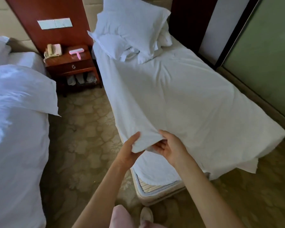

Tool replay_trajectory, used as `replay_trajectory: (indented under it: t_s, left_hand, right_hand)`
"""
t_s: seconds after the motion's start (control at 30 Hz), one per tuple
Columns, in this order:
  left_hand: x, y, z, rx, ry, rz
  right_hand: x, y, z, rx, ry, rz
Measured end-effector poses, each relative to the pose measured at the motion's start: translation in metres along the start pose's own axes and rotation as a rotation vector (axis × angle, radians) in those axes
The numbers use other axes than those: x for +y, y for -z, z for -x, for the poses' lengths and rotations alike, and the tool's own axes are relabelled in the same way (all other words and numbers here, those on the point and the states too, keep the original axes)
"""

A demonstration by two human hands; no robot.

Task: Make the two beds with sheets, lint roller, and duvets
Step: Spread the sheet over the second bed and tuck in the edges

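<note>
A telephone (54, 49) sits on the wooden nightstand (84, 65) — slippers (80, 79) on its lower shelf.

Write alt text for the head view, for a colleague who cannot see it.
The left hand and right hand grip the near corner of a white sheet spread over the right-hand bed, lifted off the bare mattress corner. Pillows are piled at its head; a pink lint roller and a phone lie on the nightstand between the beds.
</note>
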State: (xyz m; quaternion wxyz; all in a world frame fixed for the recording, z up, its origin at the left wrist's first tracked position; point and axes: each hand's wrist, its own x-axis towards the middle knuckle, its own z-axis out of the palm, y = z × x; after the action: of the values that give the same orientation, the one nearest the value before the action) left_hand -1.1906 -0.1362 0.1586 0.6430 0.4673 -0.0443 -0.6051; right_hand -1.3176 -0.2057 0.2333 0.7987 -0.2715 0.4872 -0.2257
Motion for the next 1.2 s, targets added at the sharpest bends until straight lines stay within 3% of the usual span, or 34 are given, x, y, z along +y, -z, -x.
replay_trajectory:
  t_s: [0.17,0.4,0.5,0.6,0.7,0.77,0.87,1.0,1.07,1.13,1.2]
  left_hand:
    - [0.010,0.014,0.032,0.200,-0.170,-0.056]
    - [-0.009,0.031,0.072,0.164,0.003,-0.026]
    - [-0.014,0.042,0.087,0.166,-0.023,0.002]
    - [-0.015,0.054,0.107,0.139,-0.031,0.019]
    - [-0.016,0.056,0.134,0.078,0.053,0.025]
    - [-0.019,0.063,0.144,0.122,0.051,-0.028]
    - [-0.025,0.079,0.151,0.351,0.009,-0.279]
    - [-0.034,0.107,0.153,0.608,-0.061,-1.089]
    - [-0.038,0.115,0.155,0.644,-0.174,-1.236]
    - [-0.038,0.118,0.159,0.603,-0.244,-1.013]
    - [-0.032,0.119,0.163,0.489,-0.129,-0.574]
  right_hand:
    - [0.012,0.033,0.000,-0.053,-0.016,0.365]
    - [0.098,0.075,-0.012,0.085,-0.382,0.519]
    - [0.127,0.078,-0.004,0.114,-0.464,0.413]
    - [0.147,0.071,0.011,0.078,-0.505,0.124]
    - [0.155,0.060,0.017,0.081,-0.345,-0.275]
    - [0.153,0.046,0.018,0.102,-0.224,-0.435]
    - [0.142,0.027,0.022,0.166,-0.146,-0.488]
    - [0.132,0.014,0.041,0.182,-0.104,-0.357]
    - [0.133,0.017,0.048,0.207,-0.083,-0.315]
    - [0.135,0.023,0.052,0.225,-0.063,-0.304]
    - [0.138,0.027,0.057,0.242,-0.053,-0.280]
